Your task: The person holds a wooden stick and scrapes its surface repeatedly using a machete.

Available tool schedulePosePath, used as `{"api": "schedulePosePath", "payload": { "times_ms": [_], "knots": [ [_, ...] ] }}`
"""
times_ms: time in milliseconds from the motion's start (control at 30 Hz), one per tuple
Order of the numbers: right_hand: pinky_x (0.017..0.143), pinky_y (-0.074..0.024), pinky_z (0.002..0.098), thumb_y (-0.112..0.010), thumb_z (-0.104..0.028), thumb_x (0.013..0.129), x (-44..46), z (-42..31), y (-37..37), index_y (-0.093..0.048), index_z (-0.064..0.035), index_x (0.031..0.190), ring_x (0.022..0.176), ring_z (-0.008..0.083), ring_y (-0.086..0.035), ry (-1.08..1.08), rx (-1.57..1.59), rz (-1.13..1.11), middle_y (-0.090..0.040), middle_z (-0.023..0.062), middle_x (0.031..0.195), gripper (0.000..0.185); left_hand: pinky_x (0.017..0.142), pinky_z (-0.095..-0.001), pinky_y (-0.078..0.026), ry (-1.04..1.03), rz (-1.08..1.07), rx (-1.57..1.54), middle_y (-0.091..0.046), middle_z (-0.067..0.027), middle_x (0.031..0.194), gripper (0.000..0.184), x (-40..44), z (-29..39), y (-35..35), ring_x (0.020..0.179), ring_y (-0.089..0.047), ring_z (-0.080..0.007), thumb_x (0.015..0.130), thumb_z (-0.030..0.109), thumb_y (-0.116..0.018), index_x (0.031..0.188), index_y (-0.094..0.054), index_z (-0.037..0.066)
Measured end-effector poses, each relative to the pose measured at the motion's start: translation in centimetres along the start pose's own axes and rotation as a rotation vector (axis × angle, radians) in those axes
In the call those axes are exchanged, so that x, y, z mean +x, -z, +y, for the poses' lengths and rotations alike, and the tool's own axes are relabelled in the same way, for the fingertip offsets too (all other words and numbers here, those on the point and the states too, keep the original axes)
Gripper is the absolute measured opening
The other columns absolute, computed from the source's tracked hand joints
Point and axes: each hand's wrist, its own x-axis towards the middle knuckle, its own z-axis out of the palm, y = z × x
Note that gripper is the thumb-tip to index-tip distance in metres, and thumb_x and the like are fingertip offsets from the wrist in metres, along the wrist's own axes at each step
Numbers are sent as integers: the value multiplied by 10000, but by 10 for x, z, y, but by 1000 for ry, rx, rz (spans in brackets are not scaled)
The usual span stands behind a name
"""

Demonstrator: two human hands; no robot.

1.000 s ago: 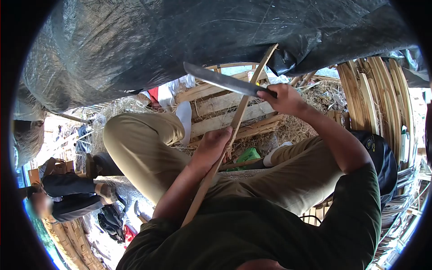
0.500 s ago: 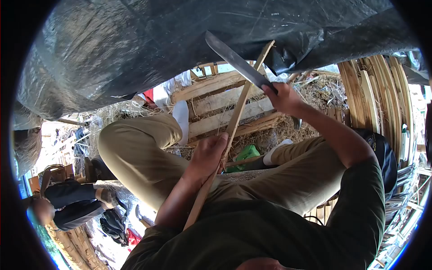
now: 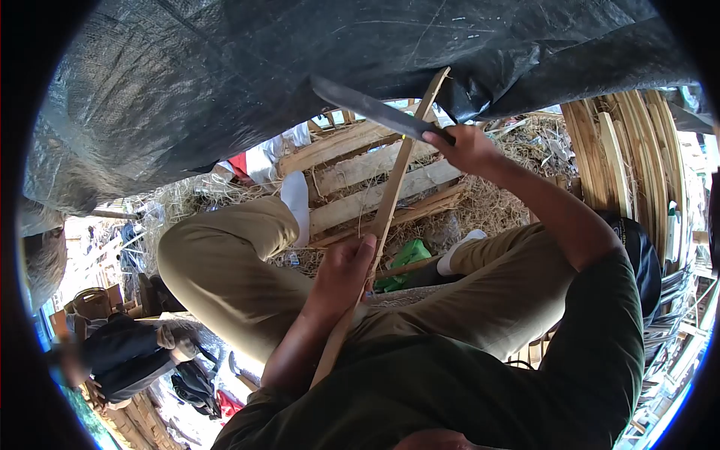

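My right hand (image 3: 466, 150) is closed round the dark handle of a machete (image 3: 367, 107). Its long blade points up and to the left and crosses the upper part of a wooden strip (image 3: 397, 180); whether the edge touches the wood I cannot tell. Lower down, my left hand (image 3: 343, 271) grips this strip, thumb along its side. The strip slants from beneath the black sheet down past my left forearm to my shirt. Thin fibres hang near my left hand.
A large black plastic sheet (image 3: 225, 82) hangs across the top. Long wooden slats (image 3: 630, 157) stand at the right. Beyond my legs lie wooden planks (image 3: 367, 169), straw (image 3: 536, 165) and a green plastic bag (image 3: 409, 259). Another person (image 3: 124, 356) sits at the lower left.
The machete has swung to a flatter slant, its tip moving left and down. My left hand and the strip have shifted slightly down and left.
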Motion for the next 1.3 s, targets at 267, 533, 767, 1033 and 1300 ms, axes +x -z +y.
{"api": "schedulePosePath", "payload": {
  "times_ms": [267, 533, 767, 1033, 1300],
  "knots": [
    [751, -558, 474, -389, -656, 997, -4, -19, -4, -688, -12, 1052, 809, 358, -715, 26, 26, -202, -693, 201, 813, 712, 408, -255, -374, 34, -34, -25, -511, 1, 568, 411, 2, -5, 6, 434, -493, -77, 1054, 368, -490, 950, -649, 4],
    [719, -559, 471, -334, -686, 993, -16, -46, -2, -666, -3, 956, 776, 350, -707, -35, 7, -255, -676, 184, 761, 760, 408, -253, -374, 42, -74, -52, -513, 1, 587, 400, 7, -11, 8, 433, -479, -77, 1058, 373, -481, 999, -650, 15],
    [738, -555, 493, -394, -552, 1031, -5, -18, -1, -675, -10, 936, 788, 375, -708, 81, 49, -132, -677, 192, 757, 618, 414, -256, -371, 37, -87, -147, -516, -5, 597, 405, 6, -14, 9, 434, -456, -75, 1057, 385, -479, 1058, -637, 12],
    [633, -554, 491, -426, -526, 1033, -24, -34, -6, -658, -5, 882, 658, 339, -697, 201, 76, -119, -661, 155, 707, 590, 421, -256, -387, 31, -69, -150, -526, -6, 575, 391, 8, -15, 6, 427, -480, -86, 1067, 328, -456, 1046, -666, 0],
    [552, -500, 480, -548, -422, 1017, -59, -56, -35, -616, -16, 833, 575, 361, -651, 349, 141, 31, -618, 177, 635, 451, 413, -253, -387, 47, -94, -243, -517, -5, 569, 378, 9, -14, 3, 427, -481, -85, 1060, 332, -476, 1034, -657, 0]
  ]
}}
